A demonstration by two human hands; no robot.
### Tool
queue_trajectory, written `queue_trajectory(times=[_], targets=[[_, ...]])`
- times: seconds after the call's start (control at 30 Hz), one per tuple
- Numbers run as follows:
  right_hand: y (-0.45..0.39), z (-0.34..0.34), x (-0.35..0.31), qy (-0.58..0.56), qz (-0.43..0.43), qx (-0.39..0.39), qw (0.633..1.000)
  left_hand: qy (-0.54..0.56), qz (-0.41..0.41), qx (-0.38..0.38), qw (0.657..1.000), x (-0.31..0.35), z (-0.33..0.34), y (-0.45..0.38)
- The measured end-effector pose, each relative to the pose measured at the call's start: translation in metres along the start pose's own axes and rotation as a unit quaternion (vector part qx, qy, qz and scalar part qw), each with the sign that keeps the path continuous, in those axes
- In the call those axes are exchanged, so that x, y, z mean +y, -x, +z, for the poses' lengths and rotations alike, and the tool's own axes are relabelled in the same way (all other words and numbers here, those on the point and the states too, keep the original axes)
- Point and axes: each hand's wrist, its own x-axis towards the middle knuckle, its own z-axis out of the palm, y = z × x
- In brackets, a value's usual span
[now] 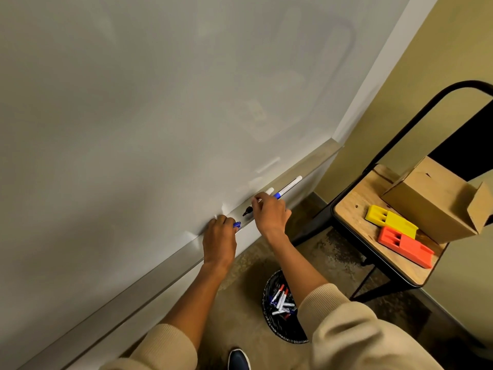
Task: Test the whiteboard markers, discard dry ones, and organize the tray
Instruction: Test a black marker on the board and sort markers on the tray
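Left hand [219, 237] is curled round a blue-capped marker [237, 224] at the whiteboard tray [149, 276]. Right hand [270, 213] is pinched on a black-capped marker [249, 209] lying in the tray; another marker with a blue cap [289, 187] is laid just beyond it. Discarded markers [281, 301] are seen in the bin [282, 335] on the floor below.

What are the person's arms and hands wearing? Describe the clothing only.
Both arms wear beige, ribbed-knit sleeves, the left sleeve and right sleeve pushed up so the forearms are bare. The left hand and right hand are bare: no gloves, and no rings, watch or bracelets show.
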Motion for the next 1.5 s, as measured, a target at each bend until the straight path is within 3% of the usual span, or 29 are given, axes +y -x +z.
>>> queue_trajectory(times=[0.17, 0.37, 0.47, 0.67, 0.83, 1.07, 1.37, 1.5], targets=[[0.01, -0.014, -0.01, -0.216, 0.033, 0.038, 0.975, 0.125, 0.009, 0.036, 0.992, -0.009, -0.014, 0.01], [0.033, -0.054, -0.037, -0.447, 0.044, 0.048, 0.892, 0.226, 0.033, 0.091, 0.969, -0.005, -0.053, 0.018], [0.045, -0.083, -0.059, -0.549, 0.084, 0.031, 0.831, 0.243, 0.036, 0.113, 0.963, -0.001, -0.075, 0.024], [0.069, -0.125, -0.102, -0.665, 0.094, 0.002, 0.741, 0.267, 0.045, 0.175, 0.947, 0.006, -0.125, 0.043], [0.105, -0.147, -0.134, -0.736, 0.052, -0.054, 0.672, 0.26, 0.064, 0.233, 0.935, 0.0, -0.166, 0.073], [0.171, -0.163, -0.177, -0.754, -0.019, -0.117, 0.646, 0.173, 0.099, 0.342, 0.918, -0.017, -0.228, 0.114], [0.259, -0.187, -0.239, -0.737, -0.166, -0.18, 0.63, 0.088, 0.111, 0.491, 0.86, -0.053, -0.315, 0.159], [0.286, -0.2, -0.264, -0.691, -0.266, -0.167, 0.651, 0.058, 0.116, 0.529, 0.839, -0.073, -0.354, 0.172]])
